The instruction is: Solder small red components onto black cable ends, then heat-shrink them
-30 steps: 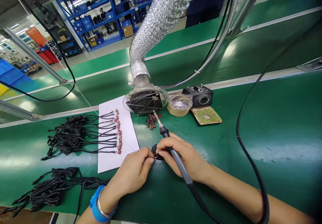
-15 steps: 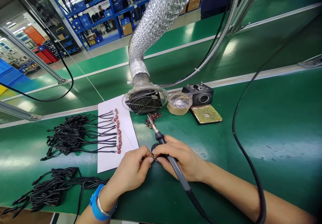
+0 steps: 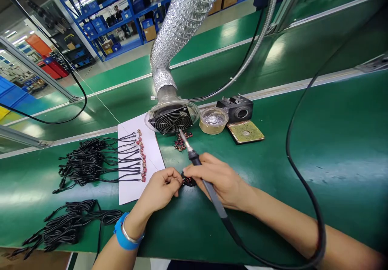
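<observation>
My right hand [image 3: 226, 183] is closed around a soldering iron [image 3: 209, 187], its tip pointing up and away over a small pile of red-and-black components [image 3: 182, 141]. Its fingertips reach the edge of a small round black piece [image 3: 189, 180] on the bench, with tiny reddish bits in it. Pinched at the left side of that piece are the fingers of my left hand [image 3: 160, 190]; whatever lies between them is too small to make out. On a white sheet [image 3: 129, 195] to the left, black cables [image 3: 130, 165] end in a row of red components [image 3: 143, 161].
A fume extractor fan [image 3: 172, 120] hangs from a silver duct [image 3: 178, 31] beyond my hands. Right of it stand a round tub [image 3: 213, 121], a black iron holder [image 3: 238, 107] and a yellow sponge tray [image 3: 246, 132]. More bundled cables [image 3: 63, 229] lie at front left.
My hands have shifted slightly up the view and drawn a little apart at the fingertips. The round black piece, earlier mostly behind my right fingers, now shows lower, on the bench.
</observation>
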The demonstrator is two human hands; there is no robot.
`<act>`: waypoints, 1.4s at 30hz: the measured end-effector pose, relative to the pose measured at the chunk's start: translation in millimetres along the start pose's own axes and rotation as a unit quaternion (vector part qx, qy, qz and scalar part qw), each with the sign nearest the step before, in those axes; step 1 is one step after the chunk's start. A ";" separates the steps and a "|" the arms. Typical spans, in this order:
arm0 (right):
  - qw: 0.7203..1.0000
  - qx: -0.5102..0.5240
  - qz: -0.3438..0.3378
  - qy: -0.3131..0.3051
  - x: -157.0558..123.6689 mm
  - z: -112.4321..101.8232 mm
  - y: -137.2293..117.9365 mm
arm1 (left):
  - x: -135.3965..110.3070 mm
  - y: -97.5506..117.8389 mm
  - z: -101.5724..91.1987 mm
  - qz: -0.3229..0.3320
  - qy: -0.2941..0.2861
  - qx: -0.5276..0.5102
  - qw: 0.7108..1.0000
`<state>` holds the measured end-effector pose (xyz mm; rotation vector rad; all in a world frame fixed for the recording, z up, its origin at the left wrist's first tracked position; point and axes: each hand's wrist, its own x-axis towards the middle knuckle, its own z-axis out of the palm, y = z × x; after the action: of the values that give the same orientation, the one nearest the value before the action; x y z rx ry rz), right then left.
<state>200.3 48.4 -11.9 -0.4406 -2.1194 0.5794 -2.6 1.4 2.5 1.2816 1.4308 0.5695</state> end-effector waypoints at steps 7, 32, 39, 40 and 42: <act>0.983 0.042 0.154 0.091 -17.8 -23.6 -30.9 | 8.7 1.5 -5.6 -0.033 0.000 0.030 0.999; 0.944 0.053 0.268 0.184 -36.8 -9.2 -21.0 | 9.3 3.9 -5.5 -0.059 -0.016 0.017 0.998; 0.946 0.057 0.263 0.180 -35.0 -10.7 -22.3 | 9.5 1.7 -6.2 -0.057 -0.016 0.014 0.998; 0.947 0.057 0.260 0.180 -34.8 -10.9 -22.4 | 9.4 1.5 -6.1 -0.058 -0.016 0.014 0.998; 0.948 0.058 0.256 0.180 -34.8 -10.9 -22.4 | 9.1 1.3 -6.0 -0.060 -0.018 0.016 0.998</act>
<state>226.5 14.9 -16.8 -0.9656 -1.6086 0.8389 -6.0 11.8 1.9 1.2158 1.4804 0.4441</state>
